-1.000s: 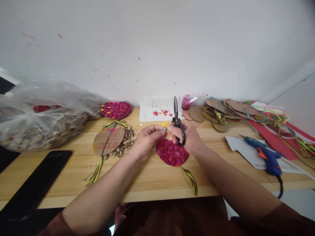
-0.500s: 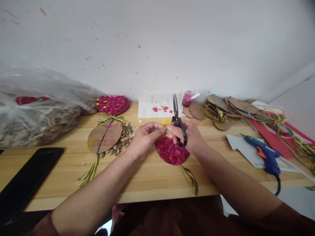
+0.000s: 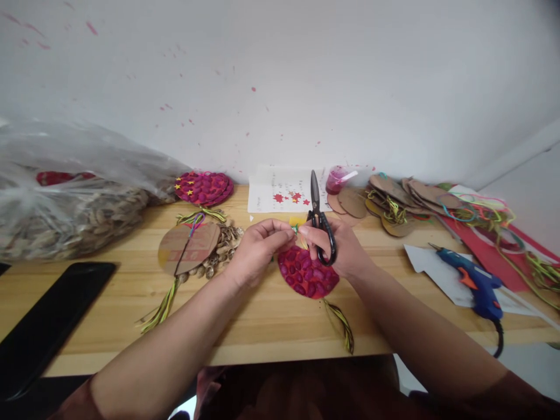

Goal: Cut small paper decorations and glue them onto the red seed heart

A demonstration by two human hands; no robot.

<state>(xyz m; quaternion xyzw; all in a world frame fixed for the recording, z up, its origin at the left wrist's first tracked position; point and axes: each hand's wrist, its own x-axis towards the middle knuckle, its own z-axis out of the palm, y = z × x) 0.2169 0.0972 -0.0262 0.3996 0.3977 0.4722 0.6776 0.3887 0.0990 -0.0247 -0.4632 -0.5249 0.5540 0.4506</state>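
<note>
Both hands meet above a round magenta-and-red disc (image 3: pixel 308 277) covered with painted shell-like pieces, which lies on the wooden table. A yellow-and-dark tassel (image 3: pixel 343 326) trails from its lower edge. My left hand (image 3: pixel 266 245) is closed in a pinch on a thin green cord (image 3: pixel 294 228). Black-handled scissors (image 3: pixel 322 233) rest in my right hand (image 3: pixel 343 245), blades pointing up and away. The right thumb and fingertips are pressed together near the cord; whether they also grip it is hard to see. Behind the hands is a small yellow piece (image 3: pixel 297 221).
Left are a clear bag of shells (image 3: pixel 87 224), a black phone (image 3: pixel 52 326), a cardboard disc (image 3: pixel 188 248) and finished magenta discs (image 3: pixel 205 189). Behind lies paper with red stars (image 3: pixel 262 192), beside a cup of magenta paint (image 3: pixel 336 181). Cardboard discs (image 3: pixel 394 195) and a blue glue gun (image 3: pixel 475 283) sit right.
The whole view has shifted slightly. The hands stay close together over the disc, with the scissors still in the right hand; the fingertips have moved only a little.
</note>
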